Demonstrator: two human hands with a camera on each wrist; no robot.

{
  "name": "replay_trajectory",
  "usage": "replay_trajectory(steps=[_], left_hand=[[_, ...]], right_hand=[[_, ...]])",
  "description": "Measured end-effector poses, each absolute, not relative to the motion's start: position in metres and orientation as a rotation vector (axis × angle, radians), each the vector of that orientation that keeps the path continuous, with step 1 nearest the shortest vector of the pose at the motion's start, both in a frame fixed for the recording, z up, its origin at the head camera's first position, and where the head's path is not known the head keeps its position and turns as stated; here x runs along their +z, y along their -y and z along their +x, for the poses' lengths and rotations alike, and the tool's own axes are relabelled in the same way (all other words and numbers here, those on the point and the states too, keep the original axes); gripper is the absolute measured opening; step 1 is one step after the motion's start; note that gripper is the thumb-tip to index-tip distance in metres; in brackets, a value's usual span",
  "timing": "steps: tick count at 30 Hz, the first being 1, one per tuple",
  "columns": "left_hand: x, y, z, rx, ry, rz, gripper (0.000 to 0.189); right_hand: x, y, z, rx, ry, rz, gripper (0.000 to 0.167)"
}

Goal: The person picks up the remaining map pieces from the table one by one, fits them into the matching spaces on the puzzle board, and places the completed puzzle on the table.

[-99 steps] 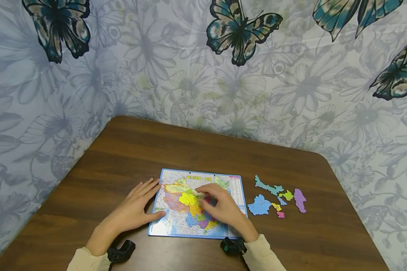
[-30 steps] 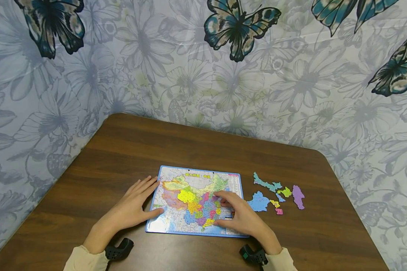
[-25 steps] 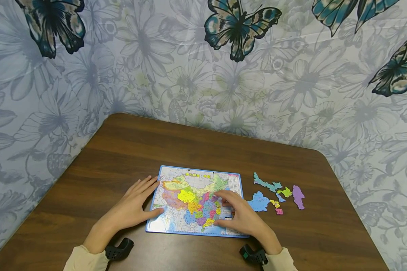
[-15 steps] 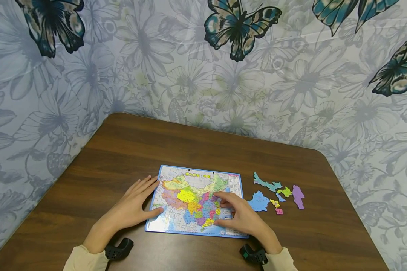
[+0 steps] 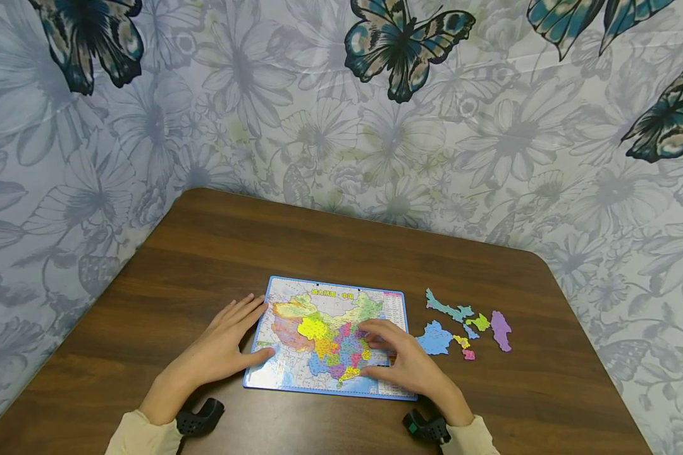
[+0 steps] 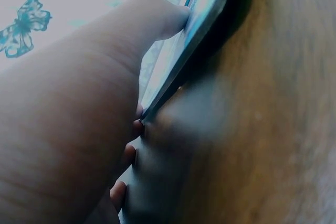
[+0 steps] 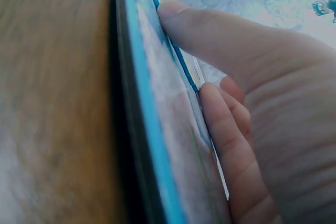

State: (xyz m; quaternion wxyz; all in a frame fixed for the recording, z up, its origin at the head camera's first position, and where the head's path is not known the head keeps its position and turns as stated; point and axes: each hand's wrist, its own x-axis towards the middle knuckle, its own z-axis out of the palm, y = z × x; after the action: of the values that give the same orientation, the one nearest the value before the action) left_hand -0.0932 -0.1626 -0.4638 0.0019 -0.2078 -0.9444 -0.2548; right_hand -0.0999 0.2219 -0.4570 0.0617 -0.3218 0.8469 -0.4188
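A blue-edged map puzzle board (image 5: 287, 376) lies flat on the table, its coloured map pieces (image 5: 314, 328) filling the middle. At its left edge my left hand (image 5: 219, 351) is spread, fingers straight along the side. In the left wrist view the thumb (image 6: 170, 19) rests on the board's face. My right hand (image 5: 410, 360) lies over the board's right part, thumb and fingers apart and gently bent. The right wrist view has its thumb (image 7: 191, 22) and fingertips on the map surface, with no loose piece seen between them. The palm hides part of the board's right side.
Right of the board lie several loose pieces: a large blue one (image 5: 434, 339), a long teal one (image 5: 446, 308), a purple one (image 5: 501, 330), a yellow-green one (image 5: 480, 322) and smaller ones, including a pink one (image 5: 468, 355). A patterned butterfly wall covering (image 5: 341, 145) stands behind the table.
Since the oldest frame my right hand has slid right and nearer, uncovering the map's middle. Over the last second it has barely moved. The left hand stays at the board's edge.
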Motion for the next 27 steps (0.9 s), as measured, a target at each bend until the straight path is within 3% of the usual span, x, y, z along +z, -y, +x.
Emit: replay_trajectory(steps=[14,27], left_hand=[[-0.4618,0.162,-0.0944,-0.809,2.962,-0.673,0.094],[-0.4644,0.163,-0.0932,-0.814,2.958,-0.673,0.094]], right_hand=[[-0.4542,-0.2224,-0.0967,-0.989,-2.771,-0.9,0.071],[-0.4564,-0.2232,-0.0961,-0.997,-2.768,-0.935,0.068]])
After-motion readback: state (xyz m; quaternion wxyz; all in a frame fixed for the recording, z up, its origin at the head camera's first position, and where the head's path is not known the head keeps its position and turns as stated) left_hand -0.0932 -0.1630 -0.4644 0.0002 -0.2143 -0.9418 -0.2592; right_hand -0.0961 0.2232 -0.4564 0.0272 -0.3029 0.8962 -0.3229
